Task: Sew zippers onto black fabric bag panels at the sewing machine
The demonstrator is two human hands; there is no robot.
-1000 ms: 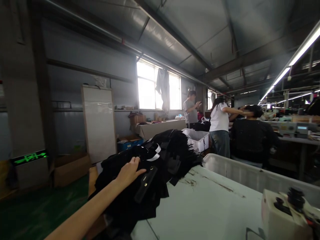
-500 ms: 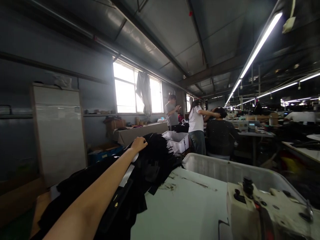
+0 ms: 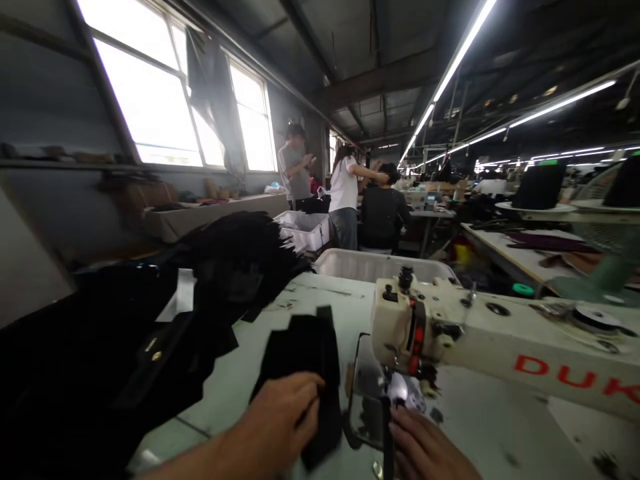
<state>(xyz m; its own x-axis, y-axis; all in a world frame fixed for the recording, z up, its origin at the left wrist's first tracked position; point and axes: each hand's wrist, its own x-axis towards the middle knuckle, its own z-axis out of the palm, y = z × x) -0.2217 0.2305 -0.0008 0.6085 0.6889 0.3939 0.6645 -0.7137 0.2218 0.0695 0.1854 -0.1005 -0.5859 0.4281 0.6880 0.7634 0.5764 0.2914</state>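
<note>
My left hand (image 3: 283,420) grips a small black fabric piece (image 3: 305,350) that lies on the pale table (image 3: 260,353) just left of the sewing machine's needle area. My right hand (image 3: 425,450) rests low on the table under the white sewing machine (image 3: 450,333) head, close to the metal plate (image 3: 367,393); its fingers lie fairly flat and hold nothing I can see. A big heap of black garments (image 3: 125,333) with a white label covers the table's left side.
A white plastic bin (image 3: 380,265) stands behind the machine, another bin (image 3: 307,230) farther back. Three people (image 3: 345,200) stand or sit at the far tables. Windows (image 3: 150,100) run along the left wall. More work tables (image 3: 525,240) fill the right.
My view swung right and down, from the garment heap to the sewing machine. My left hand left the heap and now holds a black piece by the needle. My right hand came into view.
</note>
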